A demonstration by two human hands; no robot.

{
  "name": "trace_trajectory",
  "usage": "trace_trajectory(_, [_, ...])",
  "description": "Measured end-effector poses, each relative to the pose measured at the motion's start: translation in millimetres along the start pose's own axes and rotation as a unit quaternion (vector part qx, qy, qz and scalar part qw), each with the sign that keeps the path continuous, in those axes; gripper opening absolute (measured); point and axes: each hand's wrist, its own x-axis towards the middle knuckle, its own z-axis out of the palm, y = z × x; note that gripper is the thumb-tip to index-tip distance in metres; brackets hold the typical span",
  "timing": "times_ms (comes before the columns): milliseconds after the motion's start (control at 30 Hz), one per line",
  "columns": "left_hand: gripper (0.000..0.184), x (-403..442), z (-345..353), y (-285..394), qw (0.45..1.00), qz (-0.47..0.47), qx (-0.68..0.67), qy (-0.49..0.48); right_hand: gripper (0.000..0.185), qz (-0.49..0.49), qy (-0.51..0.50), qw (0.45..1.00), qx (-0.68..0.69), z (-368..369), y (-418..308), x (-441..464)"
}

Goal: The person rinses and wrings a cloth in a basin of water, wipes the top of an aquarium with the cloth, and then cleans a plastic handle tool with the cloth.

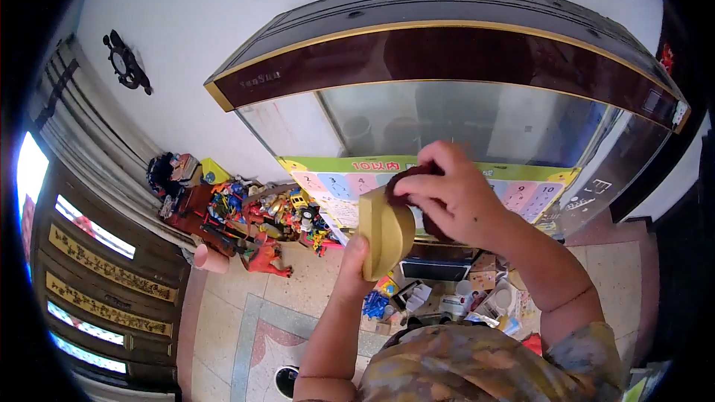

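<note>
My left hand grips a gold-yellow object with a flat back and a rounded front; its exact kind I cannot make out. My thumb lies along its near edge, while the other fingers are hidden behind it. In my right hand is a dark red cloth, bunched between the fingers and touching the top of the yellow object. Behind both hands stands a glass tank with a dark red top band. A number chart with coloured columns covers its lower front and is partly hidden by my hands.
Toys lie piled along the wall at the left, near a pink bin and an orange toy dinosaur. Below my hands, boxes and cups crowd the floor. A ship's-wheel clock hangs on the wall.
</note>
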Motion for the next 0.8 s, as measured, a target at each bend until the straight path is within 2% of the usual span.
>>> trace_trajectory(100, [0.070, -0.1, 6.1, 6.4, 0.999, 0.031, 0.039, -0.008, 0.016, 0.034, -0.046, 0.995, 0.080, 1.9, 1.2, -3.5])
trace_trajectory(233, [0.070, 1.0, 0.4, 2.0, 0.999, 0.018, 0.042, -0.006, 0.016, 0.051, -0.048, 0.995, 0.067, 10.7, 13.4, -15.3])
trace_trajectory(333, [0.070, 0.8, 4.3, 4.0, 0.998, 0.059, 0.024, 0.006, 0.017, 0.101, -0.091, 0.990, 0.042, 10.7, 15.9, -19.1])
trace_trajectory(433, [0.071, 2.3, 1.0, 2.2, 0.998, 0.032, 0.045, -0.008, 0.017, 0.094, -0.030, 0.994, 0.035, 0.5, 5.3, -8.5])
trace_trajectory(500, [0.070, 1.0, 4.1, 0.6, 0.997, 0.028, 0.060, -0.027, 0.017, 0.044, -0.008, 0.998, 0.052, 1.1, 2.3, -6.3])
trace_trajectory(633, [0.070, -2.4, 1.2, -7.5, 0.998, -0.024, 0.050, -0.019, 0.017, 0.100, -0.033, 0.988, 0.116, 5.9, 12.4, -14.3])
trace_trajectory(733, [0.071, -4.1, 9.2, -16.6, 1.000, 0.009, -0.012, 0.022, 0.016, 0.119, -0.067, 0.988, 0.069, 3.9, 17.6, -20.2])
trace_trajectory(800, [0.070, 4.5, 11.2, -14.0, 0.987, 0.030, -0.146, -0.059, 0.015, 0.129, -0.030, 0.988, 0.076, 0.7, 24.8, -17.7])
